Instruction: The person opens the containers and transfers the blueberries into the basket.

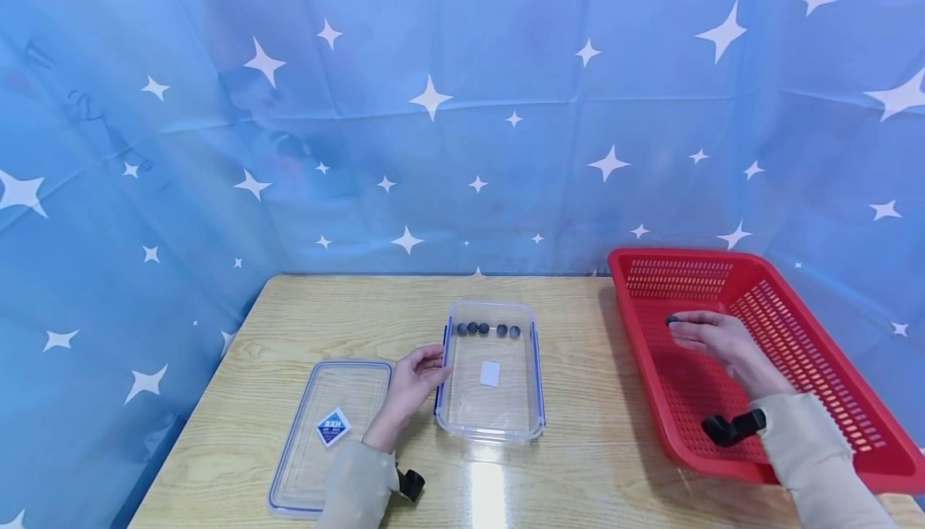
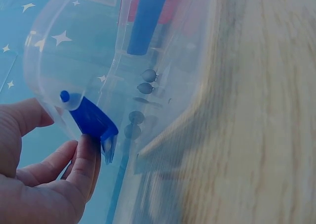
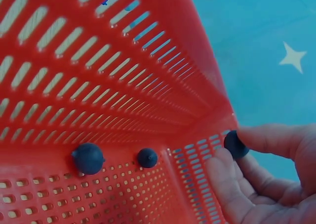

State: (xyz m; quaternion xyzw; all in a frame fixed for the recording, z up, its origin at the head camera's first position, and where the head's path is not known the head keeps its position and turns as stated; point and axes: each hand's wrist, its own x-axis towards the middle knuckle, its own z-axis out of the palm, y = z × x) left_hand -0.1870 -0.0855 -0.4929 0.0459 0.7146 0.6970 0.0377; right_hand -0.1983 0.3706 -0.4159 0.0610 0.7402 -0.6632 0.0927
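Note:
A clear plastic container [image 1: 488, 413] with blue side latches stands on the table, several small dark balls [image 1: 483, 328] in a row at its far end. My left hand [image 1: 413, 387] holds its left rim, thumb and fingers about the wall beside a blue latch [image 2: 94, 117]. Over the red basket [image 1: 654, 400], my right hand [image 1: 715, 343] pinches one small dark ball [image 3: 236, 144] between thumb and fingers. Two more balls lie on the basket floor in the right wrist view, a nearer ball [image 3: 88, 158] and a farther ball [image 3: 147, 157], each with a small nub.
Left of the container lies its clear lid [image 1: 299, 453], edged in blue, with a blue-and-white label [image 1: 333, 427]. The wooden table [image 1: 578, 449] ends at a blue star-patterned curtain [image 1: 506, 152]. High slotted walls surround the basket's inside.

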